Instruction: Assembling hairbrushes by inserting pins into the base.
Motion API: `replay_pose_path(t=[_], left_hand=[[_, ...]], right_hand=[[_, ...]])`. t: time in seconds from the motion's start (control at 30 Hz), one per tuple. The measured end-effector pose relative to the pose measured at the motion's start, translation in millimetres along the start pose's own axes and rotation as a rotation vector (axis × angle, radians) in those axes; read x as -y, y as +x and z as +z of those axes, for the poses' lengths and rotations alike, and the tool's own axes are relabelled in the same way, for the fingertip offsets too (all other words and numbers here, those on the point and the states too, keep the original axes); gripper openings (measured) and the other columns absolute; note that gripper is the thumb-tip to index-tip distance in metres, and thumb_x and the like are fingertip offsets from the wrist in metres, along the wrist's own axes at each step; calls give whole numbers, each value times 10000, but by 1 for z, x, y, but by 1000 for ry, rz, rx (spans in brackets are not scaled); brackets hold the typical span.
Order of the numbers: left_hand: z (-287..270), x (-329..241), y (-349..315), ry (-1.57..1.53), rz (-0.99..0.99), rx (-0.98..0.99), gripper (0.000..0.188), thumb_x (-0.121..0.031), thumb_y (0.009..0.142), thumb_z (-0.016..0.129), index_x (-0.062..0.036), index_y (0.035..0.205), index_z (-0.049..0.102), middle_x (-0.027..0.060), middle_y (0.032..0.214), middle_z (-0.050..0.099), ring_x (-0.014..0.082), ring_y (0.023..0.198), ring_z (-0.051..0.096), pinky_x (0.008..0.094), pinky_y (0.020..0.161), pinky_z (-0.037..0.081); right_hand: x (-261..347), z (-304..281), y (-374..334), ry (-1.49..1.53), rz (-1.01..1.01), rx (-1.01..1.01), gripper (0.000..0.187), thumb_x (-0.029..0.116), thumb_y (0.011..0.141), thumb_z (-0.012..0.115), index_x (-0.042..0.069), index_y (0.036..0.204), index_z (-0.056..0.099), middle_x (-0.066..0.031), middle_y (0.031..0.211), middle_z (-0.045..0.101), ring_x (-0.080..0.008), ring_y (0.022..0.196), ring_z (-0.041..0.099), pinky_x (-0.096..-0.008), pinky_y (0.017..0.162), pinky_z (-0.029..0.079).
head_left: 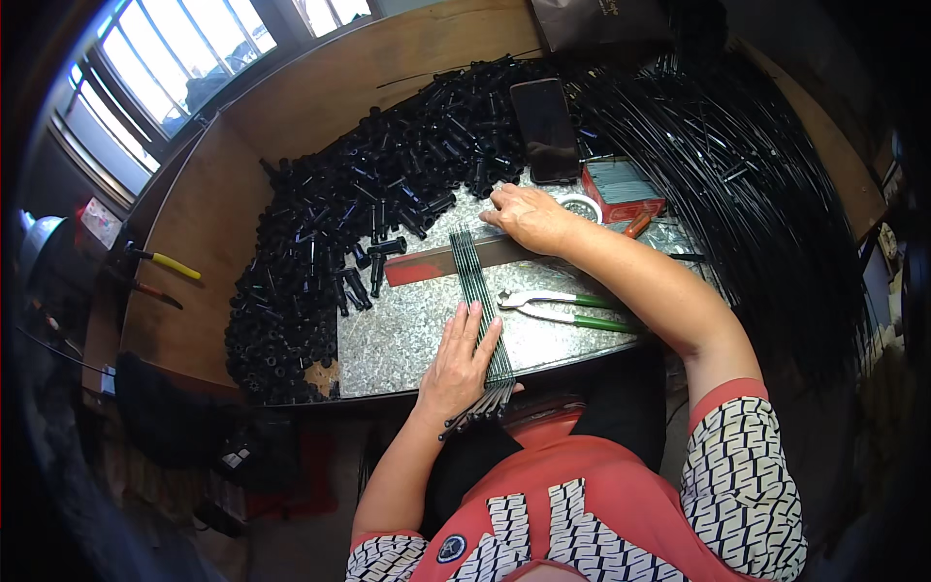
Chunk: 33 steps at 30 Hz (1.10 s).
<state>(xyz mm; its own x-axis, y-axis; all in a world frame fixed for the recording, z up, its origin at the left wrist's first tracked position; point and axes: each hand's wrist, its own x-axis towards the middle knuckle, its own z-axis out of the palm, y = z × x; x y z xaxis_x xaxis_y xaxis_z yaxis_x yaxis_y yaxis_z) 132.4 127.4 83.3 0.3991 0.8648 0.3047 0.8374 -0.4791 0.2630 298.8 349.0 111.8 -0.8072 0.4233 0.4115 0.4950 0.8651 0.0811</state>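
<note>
My left hand (458,371) lies flat, fingers stretched out, along the left side of a row of thin dark rods (472,276). The rods lie side by side across a red and dark flat bar (427,264), and their knobbed ends stick out past the near edge of the metal-topped board (388,339). Farther off, my right hand (529,218) is curled beside the heap of short black tubes (427,136), above the bar's right part. Its fingertips are bent together, and whatever they pinch is too small to make out. Green-handled pincers (562,308) rest right of the rods.
A black phone (545,131) leans at the back, near a red box (623,194) and a white ring-shaped roll (582,207). Long black rods (737,175) heap up on the right. Wooden walls (194,223) border the left, where yellow-handled pliers (175,264) hang.
</note>
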Motion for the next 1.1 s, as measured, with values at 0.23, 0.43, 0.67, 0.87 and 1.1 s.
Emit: replay_pose_path(t=[0.23, 0.43, 0.67, 0.87, 1.1], left_hand=[[-1, -1, 0, -12, 4, -8, 966, -428, 633, 840, -41, 1402, 403, 285, 1475, 280, 438, 1386, 257, 509, 1123, 273], [0, 0, 0, -17, 4, -6, 965, -425, 631, 841, -41, 1401, 404, 288, 1473, 281, 439, 1387, 255, 510, 1123, 272], [-1, 0, 0, -10, 4, -3, 964, -429, 633, 838, -38, 1400, 406, 287, 1476, 277, 436, 1390, 251, 505, 1127, 265], [-1, -2, 1, -21, -3, 9, 949, -437, 653, 824, -39, 1404, 402, 287, 1479, 271, 430, 1396, 242, 502, 1130, 262], [5, 6, -5, 10, 1, -4, 949, -456, 662, 813, -45, 1409, 397, 280, 1479, 274, 434, 1399, 227, 501, 1132, 256]], right_hand=[[1, 0, 1, 33, 16, 37, 227, 120, 844, 519, 64, 976, 695, -134, 961, 601, -290, 968, 587, -401, 805, 512], [1, -1, 3, 1, -4, 48, 233, 123, 846, 514, 73, 982, 696, -124, 961, 599, -280, 959, 586, -398, 803, 504], [5, 1, 6, 10, -15, 24, 240, 118, 851, 505, 77, 996, 691, -122, 960, 586, -278, 964, 578, -396, 827, 490], [4, 5, 7, 192, -33, -8, 301, 85, 846, 504, 71, 1109, 649, -139, 987, 576, -301, 983, 566, -393, 857, 479], [-20, -35, -19, 52, 124, -138, 406, -28, 742, 574, 66, 1133, 632, -127, 1040, 600, -295, 1021, 585, -372, 860, 504]])
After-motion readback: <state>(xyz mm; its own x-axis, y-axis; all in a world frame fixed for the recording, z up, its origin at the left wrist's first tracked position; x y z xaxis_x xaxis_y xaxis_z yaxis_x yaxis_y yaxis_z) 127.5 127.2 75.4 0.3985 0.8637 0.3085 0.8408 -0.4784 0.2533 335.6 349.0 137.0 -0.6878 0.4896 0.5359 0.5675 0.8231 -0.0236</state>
